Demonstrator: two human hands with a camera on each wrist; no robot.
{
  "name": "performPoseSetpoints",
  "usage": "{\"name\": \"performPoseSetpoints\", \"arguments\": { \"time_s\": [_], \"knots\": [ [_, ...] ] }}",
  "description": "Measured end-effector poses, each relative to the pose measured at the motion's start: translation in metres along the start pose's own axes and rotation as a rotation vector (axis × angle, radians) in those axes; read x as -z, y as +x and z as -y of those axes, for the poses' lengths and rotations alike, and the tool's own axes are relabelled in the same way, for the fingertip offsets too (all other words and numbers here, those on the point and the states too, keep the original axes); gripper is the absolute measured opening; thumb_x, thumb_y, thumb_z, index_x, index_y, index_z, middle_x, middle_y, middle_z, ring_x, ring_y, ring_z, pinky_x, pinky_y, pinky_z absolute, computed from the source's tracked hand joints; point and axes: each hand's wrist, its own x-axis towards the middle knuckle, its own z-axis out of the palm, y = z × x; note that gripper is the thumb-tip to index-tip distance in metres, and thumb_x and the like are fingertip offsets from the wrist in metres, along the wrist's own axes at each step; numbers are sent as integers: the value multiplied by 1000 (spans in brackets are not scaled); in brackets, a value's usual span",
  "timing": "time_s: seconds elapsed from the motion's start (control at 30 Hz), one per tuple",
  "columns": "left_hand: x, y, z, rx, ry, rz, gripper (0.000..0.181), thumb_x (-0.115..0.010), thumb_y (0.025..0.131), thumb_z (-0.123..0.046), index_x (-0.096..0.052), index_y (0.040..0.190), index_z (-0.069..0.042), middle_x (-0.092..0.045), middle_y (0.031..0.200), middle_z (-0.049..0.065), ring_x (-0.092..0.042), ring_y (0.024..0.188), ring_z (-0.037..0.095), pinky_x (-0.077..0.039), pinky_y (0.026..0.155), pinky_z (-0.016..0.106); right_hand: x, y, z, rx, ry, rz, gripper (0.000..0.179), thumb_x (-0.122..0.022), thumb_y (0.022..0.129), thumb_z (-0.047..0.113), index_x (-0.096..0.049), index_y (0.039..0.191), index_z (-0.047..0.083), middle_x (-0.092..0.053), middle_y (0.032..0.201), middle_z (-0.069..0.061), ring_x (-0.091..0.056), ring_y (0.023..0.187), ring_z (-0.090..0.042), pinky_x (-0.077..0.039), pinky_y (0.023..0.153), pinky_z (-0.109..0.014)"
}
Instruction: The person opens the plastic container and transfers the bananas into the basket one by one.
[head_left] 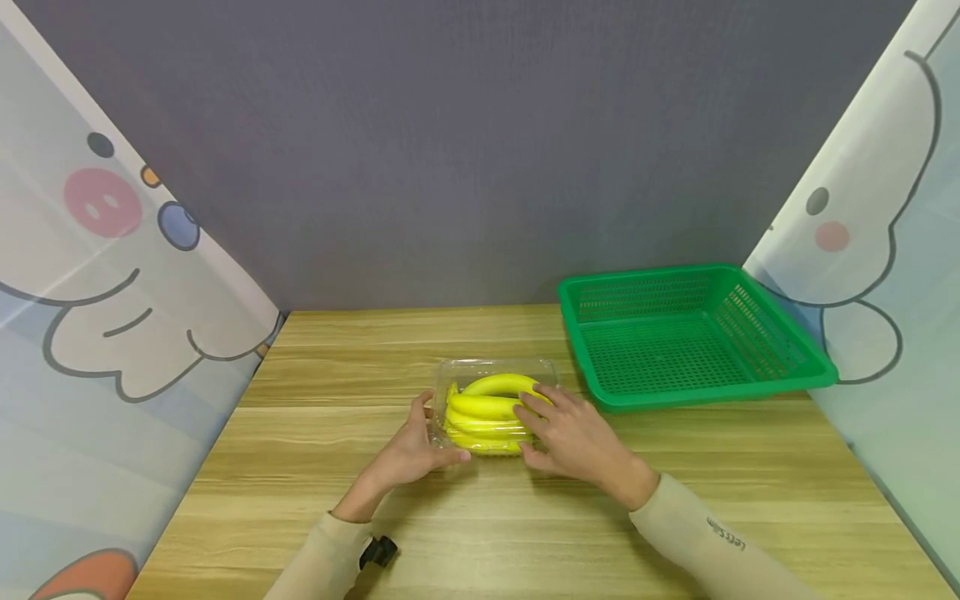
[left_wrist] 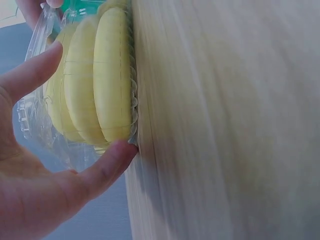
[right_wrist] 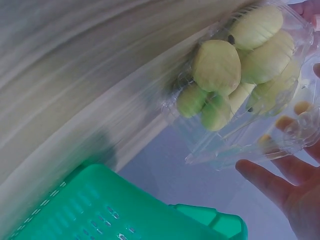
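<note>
A clear plastic box (head_left: 497, 365) with a bunch of yellow bananas (head_left: 487, 407) in it stands on the wooden table. My left hand (head_left: 408, 450) is at its left end, the thumb stretched along the front and the fingers beside the end wall. In the left wrist view, one fingertip (left_wrist: 122, 147) touches the box's low corner by the tabletop. Over the right end spreads my right hand (head_left: 573, 433), fingers across the top and thumb at the front. Seen from the right wrist, the banana ends (right_wrist: 217, 67) show through the plastic, and some of those fingers lie behind it.
A green slotted basket (head_left: 697, 393) stands at the back right, just beyond the right hand. Its side (right_wrist: 100, 200) is close in the right wrist view. A dark grey panel (head_left: 480, 167) rises behind the table (head_left: 330, 367), with cartoon-printed sheets at both sides.
</note>
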Motion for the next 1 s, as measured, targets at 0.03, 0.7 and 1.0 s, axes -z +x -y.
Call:
{"name": "performPoseSetpoints", "arguments": {
  "time_s": [0.03, 0.7, 1.0],
  "knots": [
    [0, 0, 0, -2, 1, 0, 123, -92, 75, -31, -8, 159, -3, -44, 144, 28, -52, 126, 40, -47, 100, 55, 0, 0, 0, 3, -2, -2, 43, -74, 80, 37, -75, 112, 8, -73, 116, -11, -68, 109, -36, -59, 81, -50],
    [3, 0, 3, 2, -14, 18, 117, -91, 77, -32, -10, 159, -8, -45, 141, 21, -50, 129, 40, -49, 97, 54, 5, 4, -9, 21, 53, -35, 39, -74, 82, 35, -77, 111, 8, -75, 113, -9, -71, 102, -32, -60, 82, -41],
    [7, -3, 3, 10, -61, 24, 116, -91, 77, -29, -12, 159, -10, -41, 146, 23, -49, 128, 41, -48, 96, 56, 5, 8, -13, 15, 91, -62, 40, -75, 82, 33, -76, 112, 6, -74, 114, -11, -69, 105, -33, -59, 85, -41]
  ]
}}
